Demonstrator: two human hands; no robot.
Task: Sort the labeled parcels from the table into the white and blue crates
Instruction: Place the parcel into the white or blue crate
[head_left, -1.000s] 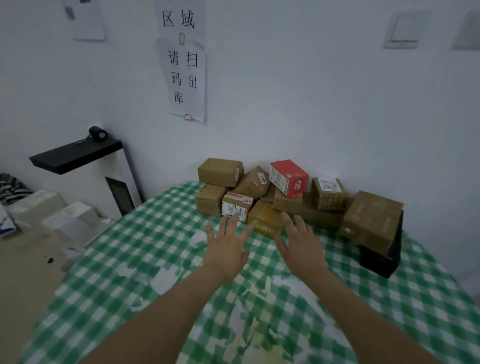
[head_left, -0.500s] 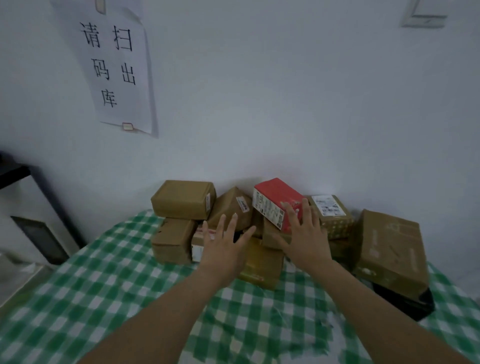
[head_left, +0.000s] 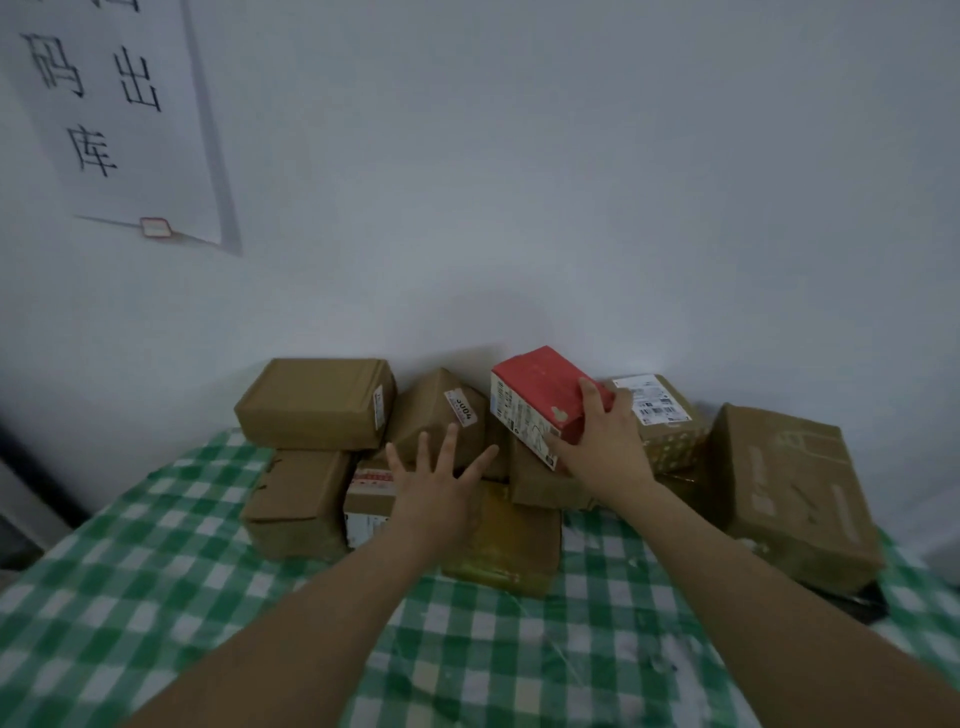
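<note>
By my reading the sorting had barely begun. Every parcel in view lay heaped against the pale wall (head_left: 571, 208) at twelve o'clock on the green-and-white checked table (head_left: 156, 597), and neither white crate nor blue crate showed. The right hand (head_left: 602, 447) clasped the red rectangular cardboard carton (head_left: 540, 389) atop the heap at one o'clock, thumb over its top. The left hand (head_left: 436, 488), fingers spread, was at the tilted brown cardboard parcel (head_left: 431, 415) at eleven o'clock; contact unclear.
</note>
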